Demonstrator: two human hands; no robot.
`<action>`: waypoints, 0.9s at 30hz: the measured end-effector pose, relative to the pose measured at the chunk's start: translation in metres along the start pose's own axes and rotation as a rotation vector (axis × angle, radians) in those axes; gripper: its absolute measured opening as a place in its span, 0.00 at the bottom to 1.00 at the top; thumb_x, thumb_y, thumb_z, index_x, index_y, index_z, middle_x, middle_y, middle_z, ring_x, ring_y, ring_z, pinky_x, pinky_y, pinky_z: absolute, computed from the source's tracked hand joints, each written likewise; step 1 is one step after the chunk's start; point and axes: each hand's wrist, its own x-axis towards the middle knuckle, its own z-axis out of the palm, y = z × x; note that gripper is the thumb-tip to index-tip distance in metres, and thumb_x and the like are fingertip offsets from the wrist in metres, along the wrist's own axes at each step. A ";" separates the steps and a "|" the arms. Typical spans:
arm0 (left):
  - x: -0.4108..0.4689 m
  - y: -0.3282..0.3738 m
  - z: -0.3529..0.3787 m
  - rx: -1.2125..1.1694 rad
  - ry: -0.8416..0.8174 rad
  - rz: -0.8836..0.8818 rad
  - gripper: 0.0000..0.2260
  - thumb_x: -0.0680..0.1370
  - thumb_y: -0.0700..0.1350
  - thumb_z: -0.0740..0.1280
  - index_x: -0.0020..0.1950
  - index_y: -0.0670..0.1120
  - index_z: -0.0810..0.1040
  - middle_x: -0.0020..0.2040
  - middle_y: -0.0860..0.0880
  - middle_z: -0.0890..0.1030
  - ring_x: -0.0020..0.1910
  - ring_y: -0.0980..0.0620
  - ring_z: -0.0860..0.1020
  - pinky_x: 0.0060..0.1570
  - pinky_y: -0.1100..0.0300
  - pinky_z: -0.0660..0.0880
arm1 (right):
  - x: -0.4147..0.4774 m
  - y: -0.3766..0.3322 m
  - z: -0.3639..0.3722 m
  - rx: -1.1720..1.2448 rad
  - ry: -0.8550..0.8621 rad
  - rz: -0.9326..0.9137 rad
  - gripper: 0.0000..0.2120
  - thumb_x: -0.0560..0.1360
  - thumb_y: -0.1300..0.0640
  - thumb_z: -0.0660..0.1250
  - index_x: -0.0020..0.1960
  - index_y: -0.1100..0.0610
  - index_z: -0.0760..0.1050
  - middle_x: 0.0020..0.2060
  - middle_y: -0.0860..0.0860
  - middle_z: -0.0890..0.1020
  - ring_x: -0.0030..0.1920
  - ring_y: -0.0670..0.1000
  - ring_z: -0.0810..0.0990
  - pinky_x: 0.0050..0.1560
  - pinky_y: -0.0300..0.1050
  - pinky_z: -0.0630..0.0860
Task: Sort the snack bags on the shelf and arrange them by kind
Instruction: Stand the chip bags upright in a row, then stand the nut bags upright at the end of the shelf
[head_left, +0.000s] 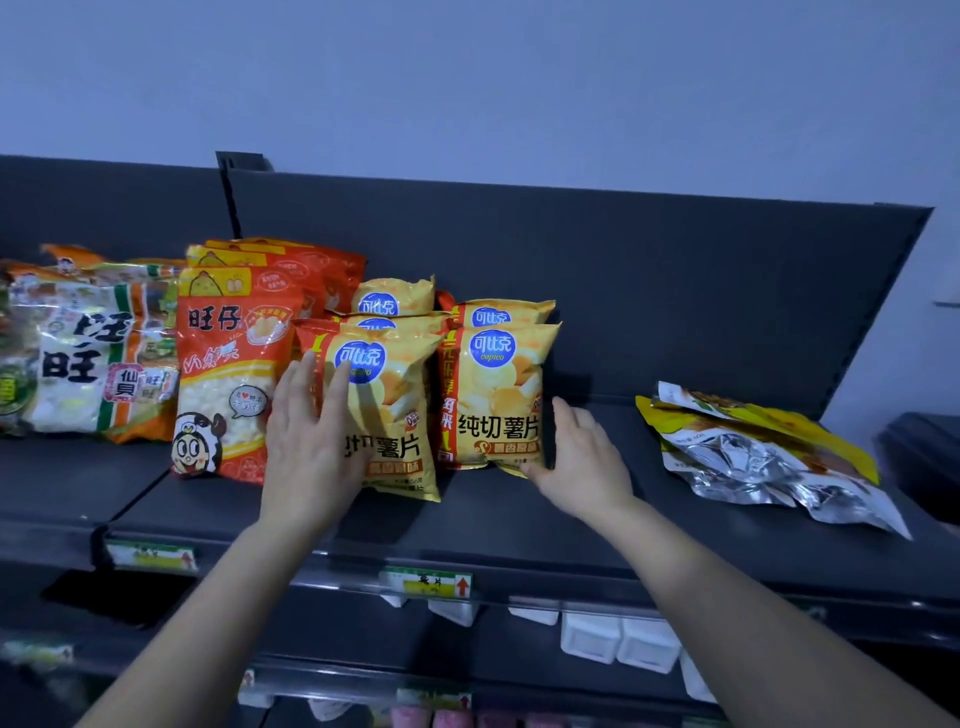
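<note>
Both hands were on the yellow chip bags.
The left hand (311, 441) lay flat, fingers straight, against the left chip bag (397, 415); the right hand (582, 457) curled round the lower right corner of the right chip bag (493, 395). Both bags stood on the shelf (597, 519), just right of the orange bags (228, 364).

A single head-worn camera looks forward and slightly down, close to the shelf (519, 525).

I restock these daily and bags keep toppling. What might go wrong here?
The left hand presses flat on the front left chip bag, which could knock over the chip bags behind. The right hand grips the front right chip bag only at its lower corner, so it may twist or fall forward.
</note>
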 end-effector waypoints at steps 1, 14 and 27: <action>-0.002 0.006 0.000 0.046 -0.012 0.028 0.41 0.65 0.39 0.79 0.75 0.44 0.64 0.76 0.37 0.58 0.75 0.37 0.55 0.69 0.38 0.59 | -0.005 0.003 -0.004 -0.046 -0.002 -0.019 0.40 0.74 0.44 0.69 0.77 0.55 0.53 0.71 0.55 0.65 0.70 0.57 0.65 0.65 0.53 0.68; -0.019 0.139 0.003 0.260 -0.223 0.408 0.29 0.75 0.44 0.67 0.75 0.44 0.64 0.76 0.45 0.64 0.76 0.43 0.58 0.72 0.45 0.58 | -0.060 0.061 -0.069 -0.329 0.063 -0.087 0.26 0.75 0.47 0.68 0.70 0.54 0.67 0.64 0.54 0.70 0.66 0.56 0.67 0.65 0.52 0.65; 0.021 0.246 0.069 0.280 -0.344 0.617 0.25 0.76 0.42 0.62 0.74 0.46 0.62 0.76 0.47 0.60 0.76 0.45 0.53 0.70 0.52 0.58 | -0.048 0.154 -0.116 -0.369 0.122 0.092 0.20 0.79 0.51 0.62 0.69 0.55 0.70 0.62 0.54 0.73 0.65 0.57 0.69 0.62 0.50 0.68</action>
